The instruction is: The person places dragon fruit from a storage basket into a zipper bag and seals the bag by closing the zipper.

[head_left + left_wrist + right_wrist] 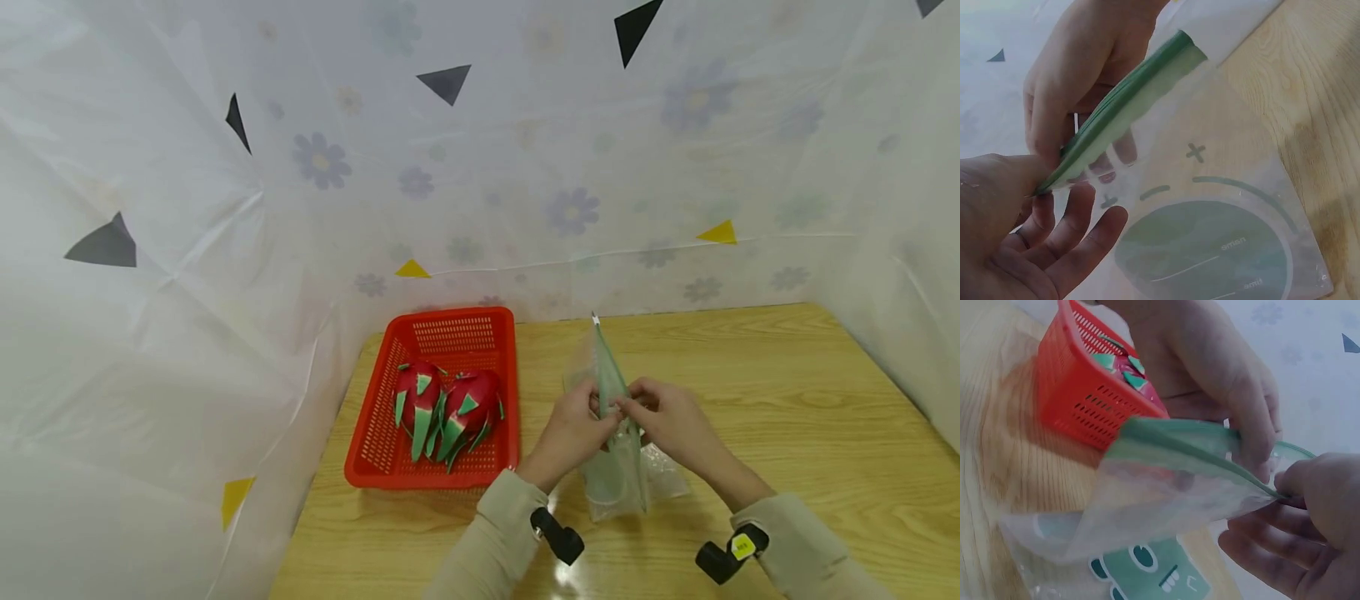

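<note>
A clear zip bag with green print is held up between both hands over the table. Its green zip strip runs along the top. My left hand pinches one side of the strip, thumb on top and the other fingers loosely bent. From the opposite side, my right hand pinches the strip close to the left fingertips. In the right wrist view the strip parts into two edges, with left fingers at the gap. A round green label shows on the bag.
Left of the hands stands a red plastic basket holding two red and green dragon fruits. Crumpled clear plastic lies by the bag on the wooden table. White sheeting hangs behind the table.
</note>
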The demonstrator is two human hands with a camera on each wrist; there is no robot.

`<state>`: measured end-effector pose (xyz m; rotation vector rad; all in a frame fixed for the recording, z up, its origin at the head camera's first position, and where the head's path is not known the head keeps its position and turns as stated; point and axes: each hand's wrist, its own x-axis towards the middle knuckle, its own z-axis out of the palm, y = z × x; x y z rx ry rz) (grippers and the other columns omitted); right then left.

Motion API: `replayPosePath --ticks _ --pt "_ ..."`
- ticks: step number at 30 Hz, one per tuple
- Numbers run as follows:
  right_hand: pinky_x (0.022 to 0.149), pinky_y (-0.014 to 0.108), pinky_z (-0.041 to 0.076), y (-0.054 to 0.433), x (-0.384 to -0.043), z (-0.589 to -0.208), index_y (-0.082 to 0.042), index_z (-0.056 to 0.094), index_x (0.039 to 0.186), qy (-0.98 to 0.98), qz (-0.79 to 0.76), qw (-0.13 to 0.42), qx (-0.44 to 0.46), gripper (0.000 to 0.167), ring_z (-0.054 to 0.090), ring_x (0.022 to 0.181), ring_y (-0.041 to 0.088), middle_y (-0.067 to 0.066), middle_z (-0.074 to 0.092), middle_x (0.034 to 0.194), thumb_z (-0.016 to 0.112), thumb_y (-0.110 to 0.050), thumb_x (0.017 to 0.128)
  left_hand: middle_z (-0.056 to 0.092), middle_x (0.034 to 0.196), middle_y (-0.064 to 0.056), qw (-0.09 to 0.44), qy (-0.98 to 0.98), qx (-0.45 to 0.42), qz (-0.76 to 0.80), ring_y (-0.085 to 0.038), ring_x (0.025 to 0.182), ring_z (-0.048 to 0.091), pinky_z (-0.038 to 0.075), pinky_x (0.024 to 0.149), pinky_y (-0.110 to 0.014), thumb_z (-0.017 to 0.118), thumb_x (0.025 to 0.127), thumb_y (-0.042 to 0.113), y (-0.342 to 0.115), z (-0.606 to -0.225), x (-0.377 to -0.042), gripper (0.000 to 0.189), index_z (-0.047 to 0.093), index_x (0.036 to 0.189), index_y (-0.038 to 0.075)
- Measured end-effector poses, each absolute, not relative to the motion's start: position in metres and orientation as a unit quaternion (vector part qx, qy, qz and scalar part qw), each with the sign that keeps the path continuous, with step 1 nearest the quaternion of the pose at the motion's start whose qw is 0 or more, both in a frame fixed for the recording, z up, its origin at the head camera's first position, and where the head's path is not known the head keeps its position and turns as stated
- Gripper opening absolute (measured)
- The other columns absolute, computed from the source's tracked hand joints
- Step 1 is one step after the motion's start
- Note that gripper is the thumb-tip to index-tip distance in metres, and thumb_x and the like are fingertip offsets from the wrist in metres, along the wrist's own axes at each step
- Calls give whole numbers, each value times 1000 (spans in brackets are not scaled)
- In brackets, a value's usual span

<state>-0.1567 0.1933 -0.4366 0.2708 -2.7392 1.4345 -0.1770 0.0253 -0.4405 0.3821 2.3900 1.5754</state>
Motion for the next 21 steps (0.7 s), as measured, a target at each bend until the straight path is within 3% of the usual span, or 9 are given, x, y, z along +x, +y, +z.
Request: replayPosePath --ticks 6,9,14,21 --pt "44 23 47 196 -155 -435 -5 65 97 -916 371 113 100 11 56 53 3 6 68 80 64 -16 97 53 69 2 123 821 124 543 -16 51 62 54 50 -24 65 91 11 22 -440 -178 14 53 98 15" --pt "46 25 48 198 -155 -434 -6 64 98 -913 386 95 90 13 55 52 7 5 65 77 63 -18 98 55 74 3 121 822 111 545 -13 51 60 53 51 -24 65 90 9 21 -438 -178 18 53 102 15" --pt "52 30 55 205 -156 -429 -2 56 107 -883 465 30 51 19 64 63 20 11 65 85 55 -21 102 57 78 2 120 820 83 553 -14 53 61 54 53 -25 65 89 9 16 -437 -180 21 54 105 18" --pt "53 27 56 217 -154 -428 3 50 113 -886 459 52 43 16 63 67 12 19 59 97 48 -8 101 52 72 2 88 825 81 552 -15 50 60 54 50 -26 60 88 5 3 -438 -187 20 55 103 17"
